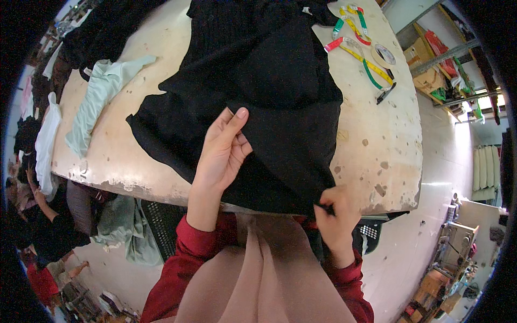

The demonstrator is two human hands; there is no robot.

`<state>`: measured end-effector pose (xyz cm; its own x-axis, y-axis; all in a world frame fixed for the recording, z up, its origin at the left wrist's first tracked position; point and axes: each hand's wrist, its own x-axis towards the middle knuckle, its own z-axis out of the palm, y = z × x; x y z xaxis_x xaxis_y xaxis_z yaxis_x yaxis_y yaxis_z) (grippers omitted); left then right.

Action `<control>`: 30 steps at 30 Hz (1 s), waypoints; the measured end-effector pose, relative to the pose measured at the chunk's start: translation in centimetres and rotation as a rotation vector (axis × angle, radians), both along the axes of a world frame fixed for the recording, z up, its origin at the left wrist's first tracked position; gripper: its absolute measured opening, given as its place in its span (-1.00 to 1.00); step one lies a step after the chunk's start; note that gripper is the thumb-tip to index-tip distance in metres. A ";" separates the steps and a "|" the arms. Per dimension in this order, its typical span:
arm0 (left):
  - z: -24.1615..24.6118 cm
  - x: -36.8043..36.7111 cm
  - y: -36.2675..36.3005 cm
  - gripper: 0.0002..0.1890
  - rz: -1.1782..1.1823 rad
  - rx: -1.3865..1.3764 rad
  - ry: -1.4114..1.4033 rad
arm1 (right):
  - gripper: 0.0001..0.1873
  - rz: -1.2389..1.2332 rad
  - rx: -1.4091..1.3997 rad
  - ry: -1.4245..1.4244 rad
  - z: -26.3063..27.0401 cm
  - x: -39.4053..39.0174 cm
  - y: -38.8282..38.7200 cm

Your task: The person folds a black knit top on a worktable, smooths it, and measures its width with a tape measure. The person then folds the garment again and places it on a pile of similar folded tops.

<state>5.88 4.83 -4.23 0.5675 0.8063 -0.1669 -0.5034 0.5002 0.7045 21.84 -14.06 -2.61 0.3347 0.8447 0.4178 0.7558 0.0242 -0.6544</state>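
Note:
A black cloth garment [278, 80] lies spread over the worktable in front of me, its ribbed-looking part at the far end. Over its middle is my left hand [226, 151], palm turned inward, fingers curled and the thumb laid along them. Whether a fold of the black cloth is pinched there cannot be made out. My right hand [338, 216], slightly blurred, grips the garment's near right corner at the table's front edge. A small white tag or scrap [307, 10] shows near the far end of the cloth.
Right of the garment lie a multicoloured tape measure [373, 70], a tape roll [383, 55] and a black pen [386, 93]. Pale green cloth [99, 101] and white cloth [47, 149] lie left on the worn table [379, 153]. Another person [48, 214] is beyond the left edge.

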 end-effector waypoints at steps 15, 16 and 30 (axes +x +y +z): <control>-1.9 -6.6 -5.3 -0.75 -0.316 1.453 0.824 | -0.74 -0.524 -0.060 0.324 -2.2 9.7 -9.5; -2.0 -6.9 -5.5 -0.68 -0.400 1.502 0.825 | -0.64 -0.365 -0.113 0.310 -1.4 8.6 -9.1; -4.2 -8.6 -5.8 -0.75 -0.333 1.631 0.854 | -0.73 -0.790 -0.127 0.259 -5.3 15.0 -3.2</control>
<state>-2.68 -1.00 -8.40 0.9046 0.3319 0.2676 0.1614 -0.8476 0.5055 36.82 -17.22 -7.86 0.9196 0.3571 0.1636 0.3449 -0.5347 -0.7714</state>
